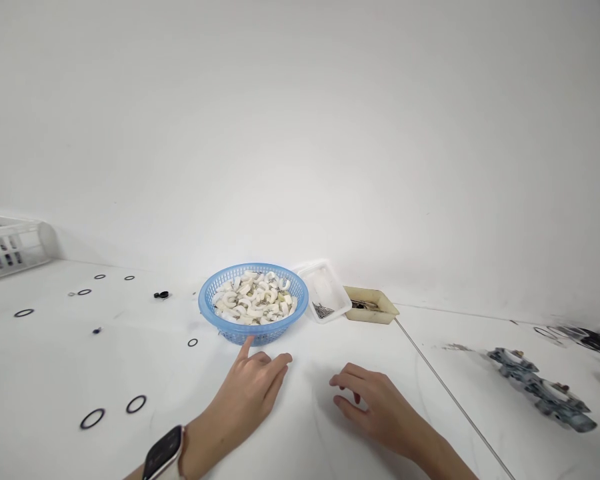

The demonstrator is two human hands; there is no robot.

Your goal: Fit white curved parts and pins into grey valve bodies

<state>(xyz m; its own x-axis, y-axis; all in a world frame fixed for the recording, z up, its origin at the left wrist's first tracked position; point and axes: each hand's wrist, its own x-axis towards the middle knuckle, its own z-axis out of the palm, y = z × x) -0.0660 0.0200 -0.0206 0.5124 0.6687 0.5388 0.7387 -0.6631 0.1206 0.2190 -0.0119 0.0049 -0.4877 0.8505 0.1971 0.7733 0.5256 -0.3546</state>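
My left hand (253, 387) is just in front of the blue plastic basket (253, 330), fingers apart and holding nothing; one finger points at its lower wall, and I cannot tell if it touches. Many white curved pieces (255, 300) with thin metal bits fill the basket. A smartwatch (163, 453) is on my left wrist. To the right, my right hand (370, 403) hovers over the white table with fingers loosely bent and apart, nothing between them. Behind it, a white tray (325, 287) with small metal pins (323, 311) leans beside the basket.
A yellowish tray (380, 312) holds tools near the wall. A thin rod (450, 393) runs toward me on the right, beyond it grey metal parts (543, 390) and black cords (597, 341). Black rings (93, 419) are scattered at left, with a white crate (15, 247) behind.
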